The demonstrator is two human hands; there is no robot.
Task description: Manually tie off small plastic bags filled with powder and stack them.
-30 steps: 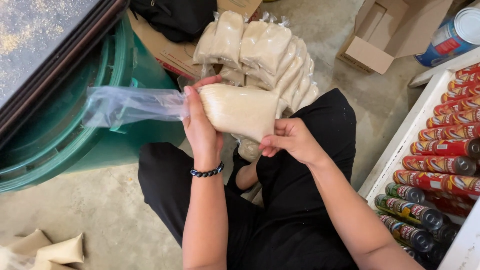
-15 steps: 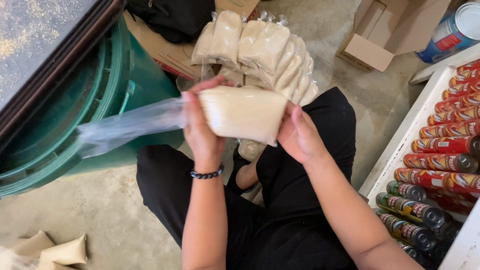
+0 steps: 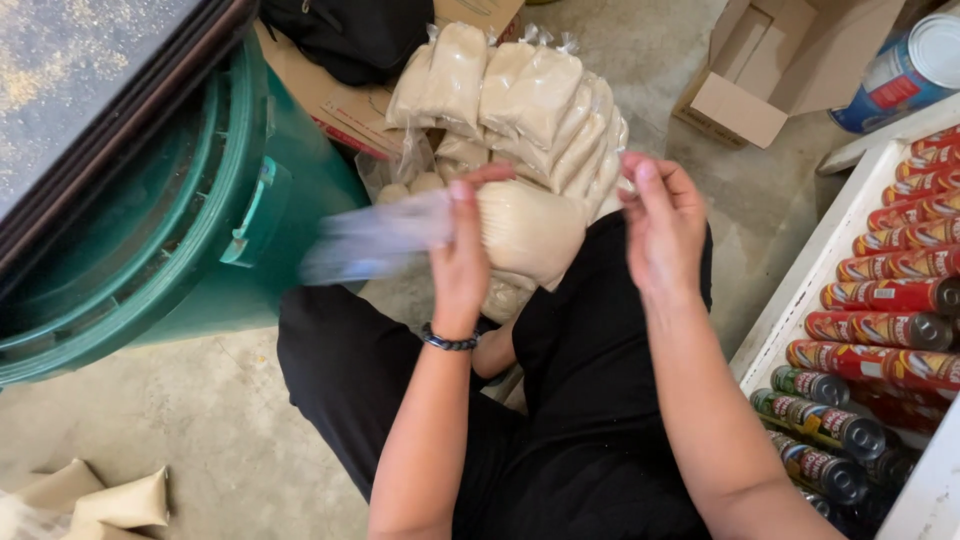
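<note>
Sugar-like pale grain fills the clear plastic bag (image 3: 520,232) that is gripped by the left hand (image 3: 462,262), fingers closed around its neck above the lap. The empty upper part of the bag is blurred and trails left toward the green bin (image 3: 180,250). The right hand (image 3: 665,225) is held open just beside the bag's filled end, fingers spread, nothing grasped; contact cannot be told. Behind the hands, filled bags (image 3: 520,100) are stacked on the floor. Cans (image 3: 880,300) are laid in rows on a white shelf (image 3: 800,290) at the right.
</note>
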